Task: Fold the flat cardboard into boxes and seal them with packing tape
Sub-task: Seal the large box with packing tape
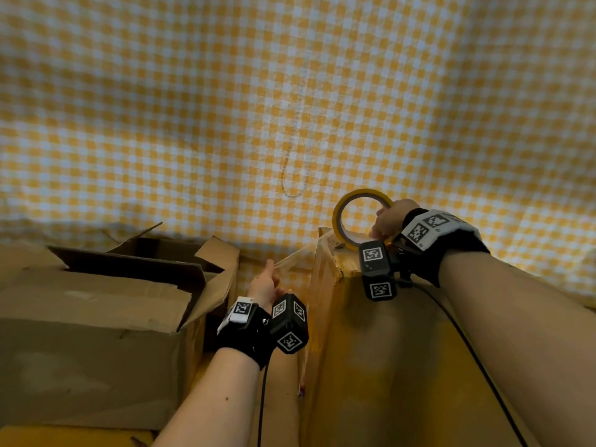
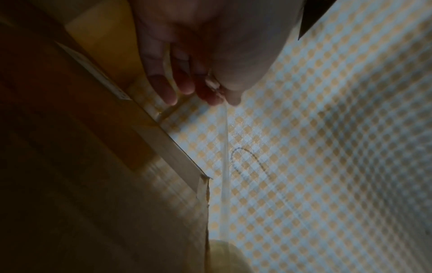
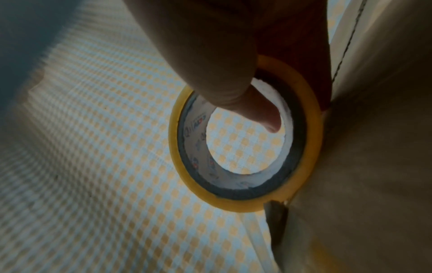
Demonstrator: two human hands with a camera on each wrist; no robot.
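Head view: the right hand grips a roll of tape, which stands on edge on the far top corner of a closed cardboard box at the near right. In the right wrist view the thumb passes through the roll's white core while the other fingers lie behind the yellow rim, largely hidden. A clear strip of tape runs from the roll leftward off the box's edge to the left hand. The left hand, held low beside the box's left wall, pinches the free end of the strip between thumb and fingertips, with the remaining fingers relaxed and extended. In the left wrist view the strip appears as a pale taut band against the cloth. At the near left stands an open cardboard box with its flaps raised. A yellow-and-white checked cloth covers the bench and bears a faint drawn loop.
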